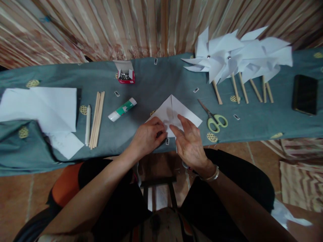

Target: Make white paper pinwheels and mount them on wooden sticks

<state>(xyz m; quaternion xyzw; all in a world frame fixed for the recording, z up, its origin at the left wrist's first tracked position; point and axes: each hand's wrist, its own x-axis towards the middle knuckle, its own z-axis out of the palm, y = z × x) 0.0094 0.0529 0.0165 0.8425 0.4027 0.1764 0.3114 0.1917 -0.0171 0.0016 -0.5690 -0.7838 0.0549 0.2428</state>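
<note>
In front of me a white sheet of paper [185, 112] lies on the cloth with one corner pointing away. A cut or crease line runs inward from that corner. My left hand [148, 136] is closed, its curled fingers and thumb gripping the paper's near left part. Over the near right part, my right hand [189, 143] has its fingers apart, the fingertips touching or just above the paper. Both hands hide the paper's near edge. Green-handled scissors [214, 121] lie right of the sheet, blades apart. A green and white glue stick [122, 109] rests to its left.
Several paper pinwheels [219, 55] on wooden sticks lie at the back right, beside a dark phone [304, 94]. A red box [126, 78] of metal pins sits at the back. Wooden sticks [97, 119], a white candle [88, 126] and paper sheets [57, 109] lie left.
</note>
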